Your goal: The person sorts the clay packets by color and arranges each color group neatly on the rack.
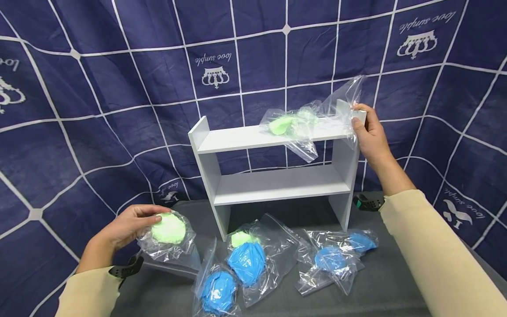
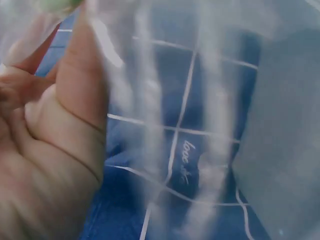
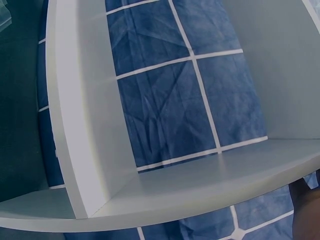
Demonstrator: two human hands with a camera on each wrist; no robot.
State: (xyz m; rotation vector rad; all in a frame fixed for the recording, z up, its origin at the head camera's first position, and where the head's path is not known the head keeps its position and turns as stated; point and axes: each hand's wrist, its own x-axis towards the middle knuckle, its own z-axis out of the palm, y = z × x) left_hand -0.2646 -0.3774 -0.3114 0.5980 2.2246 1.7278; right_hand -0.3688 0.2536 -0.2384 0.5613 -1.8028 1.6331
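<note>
At the left, my left hand [image 1: 132,222] pinches a clear plastic bag [image 1: 186,251] holding a light green, rounded lump [image 1: 169,228]. In the left wrist view the bag's blurred film covers much of the scene beside the palm. My right hand [image 1: 372,134] grips the upper right end of a white two-tier shelf [image 1: 283,182], thumb in front; part of a clear bag [image 1: 346,99] lies against the fingers there. On the top board rest light green lumps [image 1: 282,125] in clear plastic. The right wrist view shows the side panel [image 3: 200,200] with fingers at its edge.
Clear bags with blue lumps lie on the grey tabletop [image 1: 269,306]: one at front [image 1: 218,293], one in the middle [image 1: 247,263] beside a green lump [image 1: 239,239], and two at right [image 1: 330,259]. A blue grid-patterned curtain [image 1: 158,66] hangs behind the shelf.
</note>
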